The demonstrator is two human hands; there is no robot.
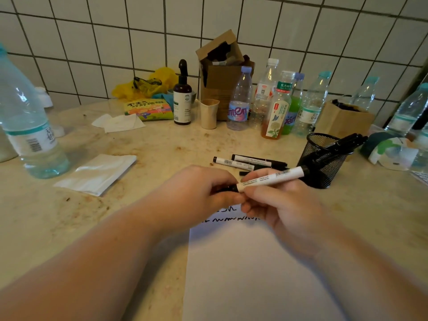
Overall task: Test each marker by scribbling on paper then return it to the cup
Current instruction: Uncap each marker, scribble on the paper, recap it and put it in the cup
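Observation:
A white marker (273, 178) with black ends lies level between both hands above the top of the white paper (250, 269). My right hand (280, 205) grips its white barrel. My left hand (199, 193) pinches the black cap end. Black zigzag scribbles (234, 218) show on the paper just under my hands. The black mesh cup (324, 158) stands to the right with black markers (347, 142) leaning out of it. Loose markers (234, 163) lie on the counter behind my hands, left of the cup.
A large water bottle (27, 126) stands at the left, with a foil packet (97, 173) beside it. Several bottles (278, 105), a paper cup (209, 113), a pump bottle (182, 98) and cardboard boxes (220, 75) line the tiled wall. A tape roll (386, 151) lies right of the cup.

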